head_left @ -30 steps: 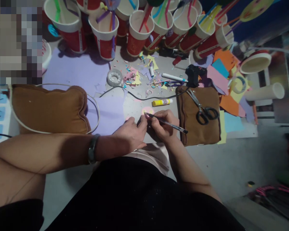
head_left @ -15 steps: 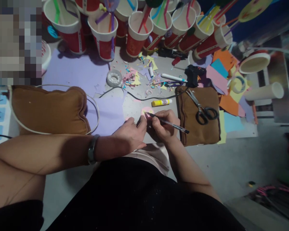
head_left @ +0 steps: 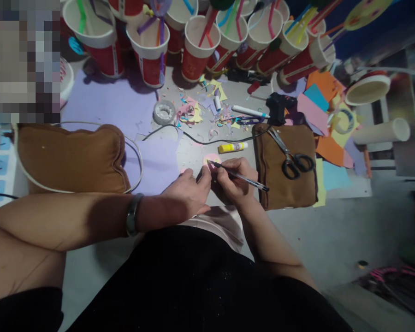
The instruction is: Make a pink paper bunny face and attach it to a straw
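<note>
While the right hand (head_left: 238, 182) grips a ballpoint pen (head_left: 247, 179), the left hand (head_left: 188, 193) rests at a pink paper circle (head_left: 212, 157)

Where the pen point meets the pink paper circle, small yellow pieces are visible on its face; finer marks too small to read. Right hand: closed around the ballpoint pen, fingers and thumb near the tip, barrel slanting back to the right. Left hand: palm down, fingers bent, fingertips at the circle's near left edge; whether they pinch it, cannot tell.

Positions, relative to the pink paper circle:
- Just beyond, slightly right: yellow glue stick (head_left: 232, 147), white end to the right, lying flat.
- Right: brown cushion (head_left: 273, 189), black-handled scissors (head_left: 290, 159) on top, blades partly apart.
- Left: purple paper sheet (head_left: 155, 161); farther left, a second brown cushion (head_left: 69, 159) within a loop of white cord (head_left: 141, 159).
- Beyond: black cable (head_left: 217, 141), then paper scraps (head_left: 190, 110), a clear tape roll (head_left: 164, 112) to their left and a white marker (head_left: 251, 111) to their right.
- Farthest beyond: red-and-white paper cups (head_left: 195, 64), upright or tilted in view, several holding coloured straws (head_left: 207, 37).
</note>
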A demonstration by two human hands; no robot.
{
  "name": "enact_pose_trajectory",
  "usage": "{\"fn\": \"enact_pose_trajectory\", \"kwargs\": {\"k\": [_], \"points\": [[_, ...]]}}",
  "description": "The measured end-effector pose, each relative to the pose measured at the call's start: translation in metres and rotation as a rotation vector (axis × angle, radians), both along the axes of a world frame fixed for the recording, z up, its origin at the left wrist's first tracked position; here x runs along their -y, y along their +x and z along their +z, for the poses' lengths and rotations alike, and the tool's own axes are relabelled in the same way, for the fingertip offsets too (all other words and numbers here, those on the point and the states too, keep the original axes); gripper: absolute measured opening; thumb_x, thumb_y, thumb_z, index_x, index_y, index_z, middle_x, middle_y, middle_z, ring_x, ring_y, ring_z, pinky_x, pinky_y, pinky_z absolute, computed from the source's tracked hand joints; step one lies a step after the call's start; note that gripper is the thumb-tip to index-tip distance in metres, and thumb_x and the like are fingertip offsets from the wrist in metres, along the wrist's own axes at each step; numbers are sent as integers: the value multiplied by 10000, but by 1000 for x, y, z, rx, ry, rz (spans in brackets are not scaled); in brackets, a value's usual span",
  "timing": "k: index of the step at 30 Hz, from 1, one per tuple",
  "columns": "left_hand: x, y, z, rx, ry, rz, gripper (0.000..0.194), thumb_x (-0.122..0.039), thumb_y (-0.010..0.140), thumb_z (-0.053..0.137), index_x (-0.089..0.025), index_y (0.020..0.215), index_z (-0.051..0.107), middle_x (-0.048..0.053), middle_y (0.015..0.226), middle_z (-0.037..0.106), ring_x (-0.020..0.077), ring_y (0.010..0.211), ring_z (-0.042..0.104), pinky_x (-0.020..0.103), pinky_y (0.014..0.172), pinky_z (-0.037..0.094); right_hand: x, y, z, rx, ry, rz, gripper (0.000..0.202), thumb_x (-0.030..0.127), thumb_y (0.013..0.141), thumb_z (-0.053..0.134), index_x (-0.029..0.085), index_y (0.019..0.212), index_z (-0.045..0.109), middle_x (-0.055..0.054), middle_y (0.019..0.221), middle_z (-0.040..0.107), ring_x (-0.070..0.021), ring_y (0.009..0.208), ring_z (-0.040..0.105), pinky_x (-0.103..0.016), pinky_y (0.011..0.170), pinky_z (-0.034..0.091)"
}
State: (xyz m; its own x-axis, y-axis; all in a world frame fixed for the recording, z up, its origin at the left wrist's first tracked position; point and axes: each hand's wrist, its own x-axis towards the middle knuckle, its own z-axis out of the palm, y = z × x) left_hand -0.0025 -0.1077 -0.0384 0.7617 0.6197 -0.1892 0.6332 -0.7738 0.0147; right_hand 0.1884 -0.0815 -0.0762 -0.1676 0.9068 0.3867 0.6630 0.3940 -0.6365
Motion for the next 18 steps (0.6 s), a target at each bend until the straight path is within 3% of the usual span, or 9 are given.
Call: {"fn": "enact_pose_trajectory", "kwargs": {"k": [10,15,18], "points": [[1,0,-2,-2,65,-19,843,-582,1024,416,95,1525,393,372,1538,438,289,906,683,407,819,390,1,-1,2,-41,-20,12,99,320,889,654,241,868,598,-4,767,735,-167,653,696,-299,599,551],[1,0,0,13,41,-9,831,-561,1022,446,94,1530,389,366,1549,429,316,1019,665,406,842,389,1,-1,2,-47,-19,3,99,312,881,655,244,861,587,-1,770,730,-167,655,693,-307,604,550],[1,0,1,13,25,-3,830,-552,1017,463,91,1535,382,369,1554,418,309,982,674,412,844,391,1,0,1,-46,-32,1,99,318,879,652,247,862,585,1,775,729,-163,656,689,-307,602,552]]}}
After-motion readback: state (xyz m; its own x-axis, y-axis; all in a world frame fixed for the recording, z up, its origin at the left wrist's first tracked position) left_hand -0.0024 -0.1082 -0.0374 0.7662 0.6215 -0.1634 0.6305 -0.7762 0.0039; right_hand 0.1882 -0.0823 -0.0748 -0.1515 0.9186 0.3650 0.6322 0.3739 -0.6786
